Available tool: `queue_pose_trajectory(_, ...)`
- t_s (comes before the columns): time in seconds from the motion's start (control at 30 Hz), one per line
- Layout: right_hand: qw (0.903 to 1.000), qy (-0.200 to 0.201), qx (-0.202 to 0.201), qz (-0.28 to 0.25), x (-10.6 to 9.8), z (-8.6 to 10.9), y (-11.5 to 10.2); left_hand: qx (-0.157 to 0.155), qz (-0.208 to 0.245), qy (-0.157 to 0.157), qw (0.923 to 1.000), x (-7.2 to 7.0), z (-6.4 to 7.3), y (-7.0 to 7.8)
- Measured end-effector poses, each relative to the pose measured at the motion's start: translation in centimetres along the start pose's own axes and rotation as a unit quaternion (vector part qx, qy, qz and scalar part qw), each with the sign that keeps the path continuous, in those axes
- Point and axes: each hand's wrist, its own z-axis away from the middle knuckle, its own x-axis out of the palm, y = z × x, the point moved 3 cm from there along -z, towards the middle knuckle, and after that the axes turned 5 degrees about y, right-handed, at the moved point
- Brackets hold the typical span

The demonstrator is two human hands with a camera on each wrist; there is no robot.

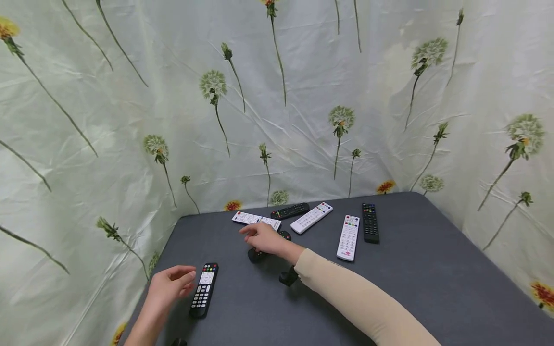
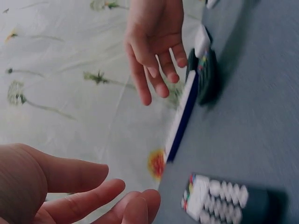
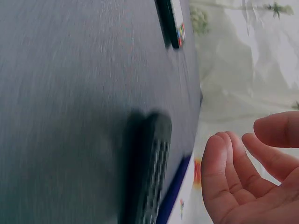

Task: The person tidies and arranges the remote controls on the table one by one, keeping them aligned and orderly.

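Black remote (image 1: 256, 255) lies on the worktop (image 1: 411, 288) under my right hand (image 1: 265, 237), near the middle of the left half. Right hand hovers over it, fingers (image 3: 216, 158) loosely bent, thumb well apart, nothing held. Second black remote, pale keys (image 1: 204, 290), lies left of it and closer to me; my left hand (image 1: 170, 283) is just beside, on its left, fingers half curled with a gap to the thumb, holding nothing.

Count: seven remotes, four black, three white. Other five, left to right along the back and right: white one (image 1: 255, 220), black one (image 1: 290, 211), angled white one (image 1: 311, 218), white one pointing away from me (image 1: 348, 239), black one beside it (image 1: 370, 223). Two hands. One flowered cloth (image 1: 303, 144) behind. One small black device (image 1: 287, 277) at my right wrist.

Views: only head gets all seven remotes, but my right hand covers the middle of the one below it. Right wrist shows that one's key rows, blurred and cut off at the frame edge. Both wrist views show a dark blue side on the back-left white remote, hard to make out from the head. Left wrist catches both hands; right wrist just the right.
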Motion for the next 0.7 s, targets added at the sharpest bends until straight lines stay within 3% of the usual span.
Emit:
queue_pose_trajectory(0.27, 0.9980, 0.050, 0.036, 0.016, -4.4, 0.2, 2.6, 0.028, 0.047, -0.052, 0.9971, 3.7, -1.7, 2.3)
queue_pose_trajectory(0.47, 0.9945, 0.082, 0.052, 0.038, -6.5, 0.9, 4.6, 0.043, 0.036, -0.075, 0.9956, 6.4, -3.1, 3.2)
queue_pose_trajectory(0.7, 0.9901, 0.088, 0.065, 0.087, -7.8, 1.9, 6.5, 0.028, 0.028, -0.099, 0.9944, 9.9, -4.5, 3.2)
